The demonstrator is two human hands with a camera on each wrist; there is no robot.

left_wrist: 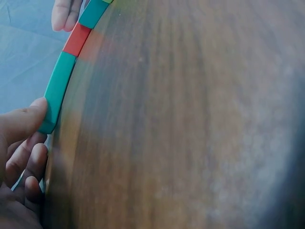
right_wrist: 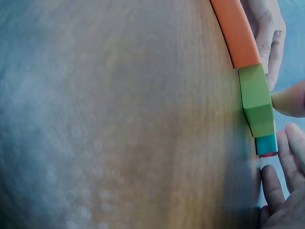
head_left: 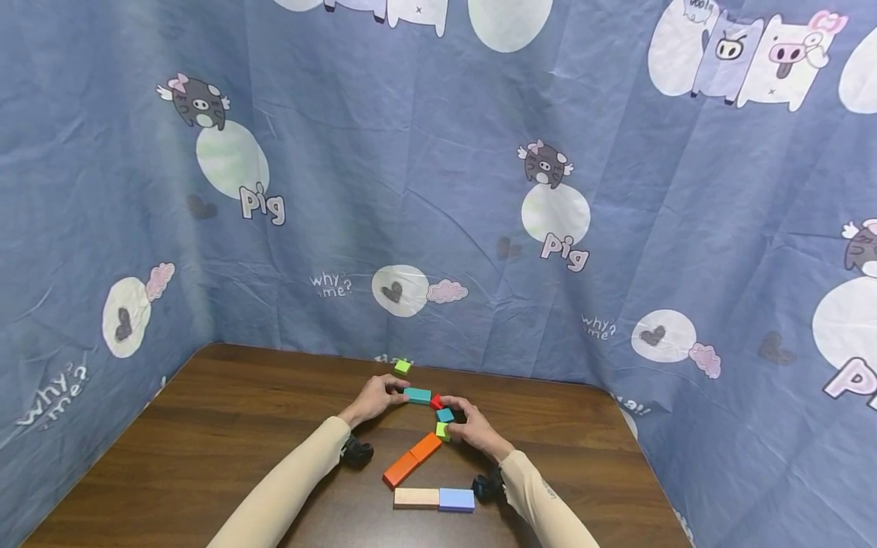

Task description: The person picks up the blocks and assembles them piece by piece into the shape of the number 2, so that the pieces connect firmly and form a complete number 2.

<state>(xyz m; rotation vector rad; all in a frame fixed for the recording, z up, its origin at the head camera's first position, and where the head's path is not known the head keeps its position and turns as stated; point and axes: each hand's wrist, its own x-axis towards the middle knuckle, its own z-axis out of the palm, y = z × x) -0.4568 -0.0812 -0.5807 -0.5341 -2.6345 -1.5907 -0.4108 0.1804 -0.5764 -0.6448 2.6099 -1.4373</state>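
My left hand (head_left: 375, 399) pinches the left end of a long teal block (head_left: 417, 396); in the left wrist view its thumb (left_wrist: 28, 119) lies against that end. A red block (left_wrist: 77, 40) adjoins the teal one's other end. From there a short blue-teal block (head_left: 444, 415) and a lime green block (head_left: 442, 431) curve toward me. On the right side of this row is my right hand (head_left: 476, 430), index fingertip at the red block and thumb (right_wrist: 289, 99) against the green block. Two orange blocks (head_left: 411, 460) lie end to end, continuing diagonally from the green one.
Nearer to me, a bare-wood block (head_left: 416, 498) and a light blue block (head_left: 456, 499) lie end to end. A loose lime green block (head_left: 402, 367) sits behind my left hand, near the table's (head_left: 226, 411) back edge. A patterned blue cloth (head_left: 438, 228) hangs behind the table.
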